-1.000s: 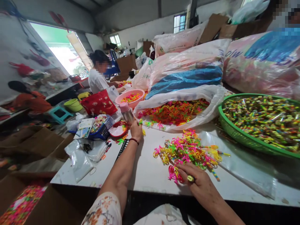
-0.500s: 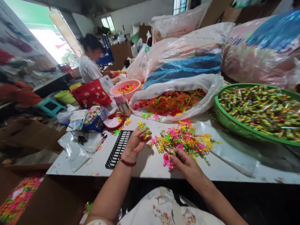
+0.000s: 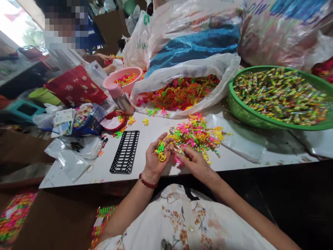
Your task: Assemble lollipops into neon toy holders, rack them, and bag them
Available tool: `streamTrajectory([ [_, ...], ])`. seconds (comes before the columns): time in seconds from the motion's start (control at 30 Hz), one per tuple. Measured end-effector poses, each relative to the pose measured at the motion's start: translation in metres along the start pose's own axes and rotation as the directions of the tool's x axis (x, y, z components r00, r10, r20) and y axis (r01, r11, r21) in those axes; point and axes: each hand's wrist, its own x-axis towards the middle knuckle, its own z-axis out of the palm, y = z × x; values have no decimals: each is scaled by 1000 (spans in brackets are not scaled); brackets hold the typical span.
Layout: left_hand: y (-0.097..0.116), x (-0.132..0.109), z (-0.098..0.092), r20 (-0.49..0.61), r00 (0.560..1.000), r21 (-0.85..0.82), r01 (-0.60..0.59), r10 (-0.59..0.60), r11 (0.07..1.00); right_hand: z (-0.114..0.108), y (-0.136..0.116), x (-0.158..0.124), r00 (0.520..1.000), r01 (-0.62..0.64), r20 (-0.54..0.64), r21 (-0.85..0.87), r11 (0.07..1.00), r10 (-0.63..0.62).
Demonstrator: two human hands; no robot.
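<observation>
My left hand [image 3: 155, 158], a red bead bracelet at its wrist, is turned palm up. Small yellow and green plastic pieces [image 3: 161, 151] lie in its palm under half-curled fingers. Close beside it, my right hand [image 3: 196, 162] pinches a small pink plastic piece [image 3: 178, 160] with a striped bit at the fingertips, partly hidden. Just beyond both hands a loose pile of pink, yellow and green plastic pieces [image 3: 191, 133] is spread on the white table [image 3: 149, 126]; some have striped sticks. To the left lies a black slotted rack [image 3: 125, 152], its slots bare.
A green basket [image 3: 279, 123] of small striped pieces stands at the right. Behind the pile, a white sack [image 3: 179, 73] gapes over bright plastic pieces. A flask [image 3: 121, 99], a pink basin [image 3: 108, 80] and a blue basket [image 3: 90, 129] stand left. A co-worker [image 3: 67, 57] sits beyond.
The view has tipped down, so the table things sit higher in it. My hands have come together: the left has drawn near the right, its palm turning up to show the yellow and green pieces.
</observation>
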Motion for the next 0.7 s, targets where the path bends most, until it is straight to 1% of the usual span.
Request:
streamTrajectory([
  [0.07, -6, -4, 1, 62, 991, 65, -126, 122, 990, 6, 0, 2, 996, -17, 83, 69, 997, 11],
  [0.13, -12, -7, 0, 130, 963, 163, -257, 238, 952, 14, 1, 5, 994, 4, 109, 115, 993, -17],
  [0.17, -15, -8, -1, 158, 949, 219, -303, 273, 927, 17, 2, 5, 994, 9, 107, 141, 990, -24],
  [0.23, -18, -11, -4, 198, 934, 324, -348, 297, 879, 22, 5, 6, 995, -10, 101, 198, 980, -10],
  [0.3, -18, -14, -8, 231, 936, 391, -339, 265, 856, 23, 7, 5, 996, -10, 92, 210, 978, -10],
  [0.37, -15, -16, -10, 245, 948, 439, -295, 203, 849, 19, 7, 5, 998, 48, 43, 130, 990, -54],
  [0.43, -10, -17, -12, 225, 965, 451, -228, 137, 863, 12, 5, 6, 993, 113, -19, -9, 994, -113],
  [0.5, -5, -15, -14, 149, 982, 406, -164, 112, 899, 4, 3, 8, 979, 185, -53, -157, 970, -195],
  [0.53, -2, -13, -16, 84, 991, 380, -129, 104, 916, 1, 2, 10, 963, 243, -61, -231, 942, -263],
  [0.57, 0, -11, -18, 9, 997, 363, -81, 83, 928, -2, 1, 11, 934, 316, -63, -309, 897, -351],
  [0.63, 3, -6, -24, -119, 992, 354, 69, -28, 933, -6, 2, 15, 842, 463, -30, -470, 751, -538],
  [0.67, 4, -4, -27, -154, 982, 344, 157, -109, 926, -6, 3, 16, 795, 512, 4, -541, 667, -607],
  [0.7, 5, -3, -29, -163, 969, 320, 232, -188, 919, -6, 4, 17, 758, 540, 44, -602, 588, -651],
])
